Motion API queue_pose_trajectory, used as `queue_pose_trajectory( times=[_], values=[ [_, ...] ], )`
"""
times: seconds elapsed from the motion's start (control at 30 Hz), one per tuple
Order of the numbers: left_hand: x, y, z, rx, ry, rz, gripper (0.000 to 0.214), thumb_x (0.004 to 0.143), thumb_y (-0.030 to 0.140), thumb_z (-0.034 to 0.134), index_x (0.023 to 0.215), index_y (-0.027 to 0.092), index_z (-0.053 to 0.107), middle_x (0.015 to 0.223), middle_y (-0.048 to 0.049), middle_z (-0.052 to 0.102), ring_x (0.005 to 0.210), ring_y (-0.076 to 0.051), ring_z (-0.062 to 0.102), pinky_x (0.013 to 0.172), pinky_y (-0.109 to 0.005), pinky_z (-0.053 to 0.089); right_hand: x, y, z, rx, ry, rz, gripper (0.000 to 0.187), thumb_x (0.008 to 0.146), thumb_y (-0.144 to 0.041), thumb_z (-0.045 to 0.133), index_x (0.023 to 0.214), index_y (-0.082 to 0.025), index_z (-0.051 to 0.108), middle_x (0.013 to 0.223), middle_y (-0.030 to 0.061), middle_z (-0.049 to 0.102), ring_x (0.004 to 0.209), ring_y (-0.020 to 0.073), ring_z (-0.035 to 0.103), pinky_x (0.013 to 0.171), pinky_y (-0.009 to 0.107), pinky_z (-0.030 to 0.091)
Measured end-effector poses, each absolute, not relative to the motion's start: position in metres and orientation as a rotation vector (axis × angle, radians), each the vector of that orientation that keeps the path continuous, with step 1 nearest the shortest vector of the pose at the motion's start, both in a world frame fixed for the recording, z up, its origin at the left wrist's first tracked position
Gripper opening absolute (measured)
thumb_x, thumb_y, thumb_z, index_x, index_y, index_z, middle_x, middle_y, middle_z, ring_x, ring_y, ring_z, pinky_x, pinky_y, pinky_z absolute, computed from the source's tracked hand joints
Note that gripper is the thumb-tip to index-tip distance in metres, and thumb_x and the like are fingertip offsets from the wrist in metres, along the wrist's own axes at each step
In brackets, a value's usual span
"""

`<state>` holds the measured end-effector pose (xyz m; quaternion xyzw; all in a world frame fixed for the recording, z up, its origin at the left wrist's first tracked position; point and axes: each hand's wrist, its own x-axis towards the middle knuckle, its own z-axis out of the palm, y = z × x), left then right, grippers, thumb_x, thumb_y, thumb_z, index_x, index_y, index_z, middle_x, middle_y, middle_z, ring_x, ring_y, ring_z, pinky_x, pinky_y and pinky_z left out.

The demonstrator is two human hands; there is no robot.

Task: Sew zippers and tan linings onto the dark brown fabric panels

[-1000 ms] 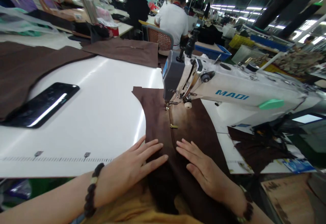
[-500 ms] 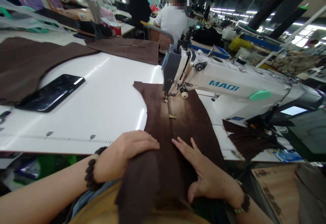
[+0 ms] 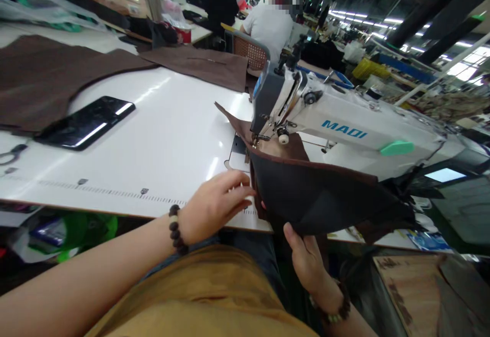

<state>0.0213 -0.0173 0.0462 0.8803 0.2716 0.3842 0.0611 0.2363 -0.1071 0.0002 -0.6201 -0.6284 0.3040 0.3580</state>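
A brown fabric panel (image 3: 298, 145) lies under the needle of the sewing machine (image 3: 344, 122). Its near part is folded over to the right, so the black underside (image 3: 306, 189) faces up. My left hand (image 3: 218, 204) is open beside the fold's left edge, fingers curved and apart; whether the fingertips touch the fabric is unclear. At the fold's lower edge is my right hand (image 3: 310, 263), thumb in front of the black side and most fingers hidden behind the panel, which it appears to hold. The zip strip on the panel is out of sight.
Left on the white table (image 3: 172, 122) lie a black phone (image 3: 88, 122), scissors (image 3: 13, 153) and more brown panels (image 3: 46, 76). Dark scraps (image 3: 373, 230) lie beneath the machine's right side. A person in a white shirt (image 3: 268, 25) sits beyond the machine.
The panel's near part has been lifted off my lap side and turned over to the right, showing its black underside. My left hand came off the panel; my right hand went to its lower edge.
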Motion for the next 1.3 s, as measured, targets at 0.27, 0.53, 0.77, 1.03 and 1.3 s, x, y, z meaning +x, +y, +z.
queue_pose_trajectory(
  times=[0.27,0.53,0.77,1.03,1.3],
  values=[
    [0.042,-0.026,0.016,2.953,0.693,1.108,0.025,0.095,0.014,0.033,0.084,0.013,0.055,0.066,-0.0012,0.047,0.061,-0.015,0.043,0.052,-0.028,0.032,0.225,-0.11,0.002,-1.538,-1.507,0.903,0.044,0.088,-0.043,0.045,0.123,-0.017,0.052,0.121,0.0088,0.055,0.125,0.0215,0.038,0.109,0.043,0.027],
    [0.047,-0.025,0.014,2.842,0.672,1.222,0.037,0.096,0.014,0.031,0.063,0.015,0.048,0.058,0.0011,0.045,0.053,-0.013,0.038,0.049,-0.029,0.029,0.217,-0.115,-0.009,-1.574,-1.34,0.876,0.055,0.088,-0.045,0.044,0.134,-0.016,0.038,0.125,0.0087,0.052,0.124,0.0209,0.039,0.104,0.039,0.036],
    [0.045,-0.026,0.01,2.803,0.653,1.212,0.035,0.096,0.013,0.03,0.067,0.015,0.05,0.06,0.0011,0.05,0.052,-0.012,0.04,0.048,-0.029,0.031,0.234,-0.121,-0.019,-1.727,-1.504,0.803,0.049,0.087,-0.045,0.046,0.126,-0.015,0.048,0.122,0.0101,0.054,0.131,0.0236,0.026,0.111,0.049,0.013],
    [0.037,-0.029,0.007,2.785,0.694,1.003,0.039,0.098,0.018,0.023,0.07,0.014,0.05,0.059,0.0009,0.05,0.051,-0.012,0.042,0.048,-0.027,0.032,0.238,-0.102,0.012,-1.507,-1.949,0.811,0.042,0.091,-0.037,0.041,0.125,-0.014,0.049,0.126,0.0101,0.05,0.121,0.0209,0.043,0.104,0.039,0.035],
    [0.03,-0.031,0.005,2.84,0.695,0.791,0.041,0.097,0.019,0.024,0.073,0.014,0.056,0.067,-0.0004,0.053,0.054,-0.014,0.045,0.049,-0.029,0.032,0.229,-0.09,0.026,-1.421,-2.048,0.875,0.032,0.093,-0.03,0.036,0.116,-0.016,0.054,0.113,0.0076,0.059,0.11,0.0165,0.052,0.099,0.03,0.041]
  ],
)
